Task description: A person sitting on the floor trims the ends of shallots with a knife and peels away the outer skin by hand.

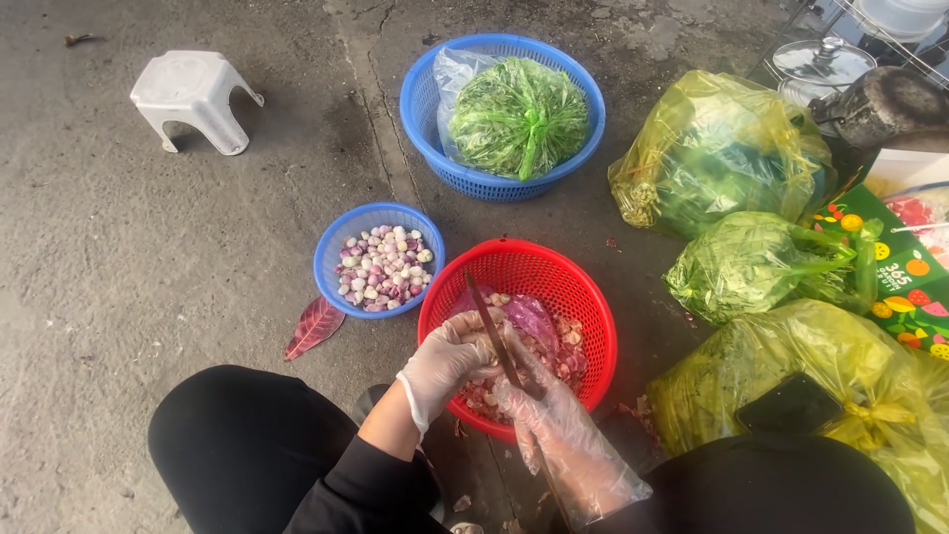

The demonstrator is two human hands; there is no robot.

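Observation:
My left hand point(447, 361), in a clear disposable glove, is closed around a small shallot over the near rim of a red basket point(583, 297). My right hand point(554, 420), also gloved, grips a thin dark knife point(486, 316) whose blade points up and away, crossing the left fingers. The red basket holds shallot skins, unpeeled shallots and a crumpled purple bag. A small blue basket point(331, 259) to its left is filled with peeled white and purple shallots point(386, 267).
A large blue basket point(425, 109) holds a bag of greens point(519, 117). Yellow-green bags of vegetables point(722, 148) pile up on the right, one with a dark phone point(791, 403) on it. A white plastic stool point(193, 97) stands far left. A red leaf point(314, 326) lies on the concrete.

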